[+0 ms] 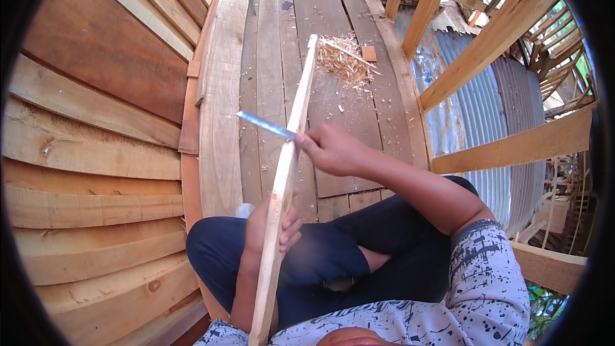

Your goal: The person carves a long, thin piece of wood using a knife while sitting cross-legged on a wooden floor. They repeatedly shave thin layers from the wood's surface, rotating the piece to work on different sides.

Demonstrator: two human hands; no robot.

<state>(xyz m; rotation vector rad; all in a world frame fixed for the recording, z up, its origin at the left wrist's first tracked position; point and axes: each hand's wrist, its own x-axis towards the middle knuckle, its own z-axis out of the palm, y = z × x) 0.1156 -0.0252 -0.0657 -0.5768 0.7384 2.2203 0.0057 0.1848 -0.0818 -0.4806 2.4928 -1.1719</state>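
Note:
A long, pale wooden stick (pixel 279 198) runs from my lap up and away, its far end over the floorboards. My left hand (pixel 277 227) is wrapped round its lower part, with the fingertips showing on the right side. Farther up, my right hand (pixel 330 148) is closed on a knife, its handle hidden in the fist. The knife's shiny blade (pixel 266 124) lies across the stick and points left. Beyond the stick, a heap of wood shavings (pixel 346 61) lies on the floor.
A small reddish wood block (pixel 369 54) and a thin sliver (pixel 349 52) lie at the shavings. A plank wall (pixel 96 154) rises close on the left. Wooden railing posts (pixel 490 43) stand on the right, with corrugated metal sheets (pixel 477 115) beyond. My crossed legs (pixel 221 243) are under the stick.

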